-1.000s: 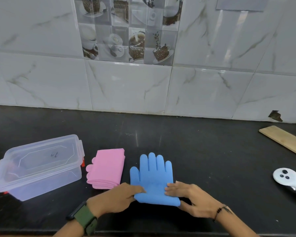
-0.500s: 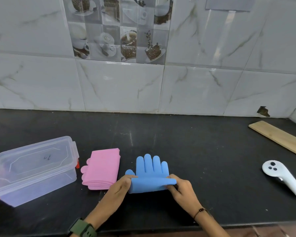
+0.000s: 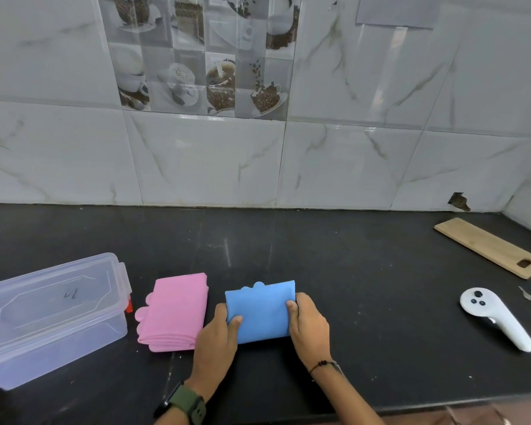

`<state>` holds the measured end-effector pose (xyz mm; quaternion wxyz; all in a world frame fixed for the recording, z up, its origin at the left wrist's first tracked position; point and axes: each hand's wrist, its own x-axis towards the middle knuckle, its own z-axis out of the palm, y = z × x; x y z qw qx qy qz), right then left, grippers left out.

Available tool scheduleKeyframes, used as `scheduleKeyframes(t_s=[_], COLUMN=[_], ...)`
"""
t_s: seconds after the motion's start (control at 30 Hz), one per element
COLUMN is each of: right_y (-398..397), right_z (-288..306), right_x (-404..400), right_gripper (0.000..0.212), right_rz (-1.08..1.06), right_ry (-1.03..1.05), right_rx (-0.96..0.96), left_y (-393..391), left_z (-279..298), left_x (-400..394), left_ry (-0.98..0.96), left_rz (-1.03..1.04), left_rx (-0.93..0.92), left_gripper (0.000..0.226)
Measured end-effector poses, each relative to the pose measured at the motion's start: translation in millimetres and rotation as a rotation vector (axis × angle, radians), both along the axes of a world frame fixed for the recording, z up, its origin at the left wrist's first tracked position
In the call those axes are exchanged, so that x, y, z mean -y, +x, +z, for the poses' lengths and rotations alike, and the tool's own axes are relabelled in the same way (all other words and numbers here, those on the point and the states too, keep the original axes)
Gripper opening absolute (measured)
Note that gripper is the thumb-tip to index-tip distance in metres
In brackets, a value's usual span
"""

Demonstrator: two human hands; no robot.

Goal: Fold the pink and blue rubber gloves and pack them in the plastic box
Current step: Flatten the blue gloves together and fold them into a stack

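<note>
The blue glove lies folded over into a flat rectangle on the black counter, with fingertips peeking out at its far edge. My left hand grips its left edge, thumb on top. My right hand grips its right edge the same way. The pink gloves sit folded in a stack just left of the blue one. Further left stands the clear plastic box, its lid on with a red-tipped latch on its right side.
A white handheld controller lies at the right of the black counter. A wooden board rests at the back right near the tiled wall. The counter's front edge runs just below my wrists.
The blue glove lay flat with fingers spread; both hands lifted its cuff end and folded it away over the fingers, leaving a rectangle. The view moved closer.
</note>
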<state>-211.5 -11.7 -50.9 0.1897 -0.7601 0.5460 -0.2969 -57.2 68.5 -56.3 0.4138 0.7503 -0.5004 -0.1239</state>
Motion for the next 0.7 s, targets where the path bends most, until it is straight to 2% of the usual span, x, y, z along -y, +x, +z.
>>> scheduleKeyframes(t_s=[0.13, 0.27, 0.43, 0.5, 0.63, 0.7], right_y=[15.7, 26.9, 31.1, 33.5, 37.8, 37.0], right_z=[6.5, 9.7, 12.5, 14.8, 16.8, 16.2], right_x=[10.7, 19.5, 27.7, 28.2, 24.7, 27.2], right_gripper=[0.028, 0.029, 0.02, 0.023, 0.019, 0.031], right_rz=[-0.061, -0.141, -0.205, -0.226, -0.267, -0.251], right_ry=[0.026, 0.055, 0.108, 0.116, 0.011, 0.174], right_rx=[-0.127, -0.244, -0.293, -0.355, -0.463, -0.465], left_y=[-2.1, -3.8, -0.1, -1.9, -1.5, -1.9], left_z=[7.7, 22.0, 35.0, 35.8, 29.7, 27.3], left_x=[17.5, 33.2, 48.1, 51.3, 51.4, 50.1], left_ry=[0.016, 0.178, 0.422, 0.495, 0.592, 0.639], left_rz=[0.132, 0.167, 0.153, 0.15, 0.154, 0.129], left_rx=[-0.001, 0.049, 0.191, 0.274, 0.41, 0.467], left_gripper=[0.026, 0.024, 0.039, 0.042, 0.047, 0.048])
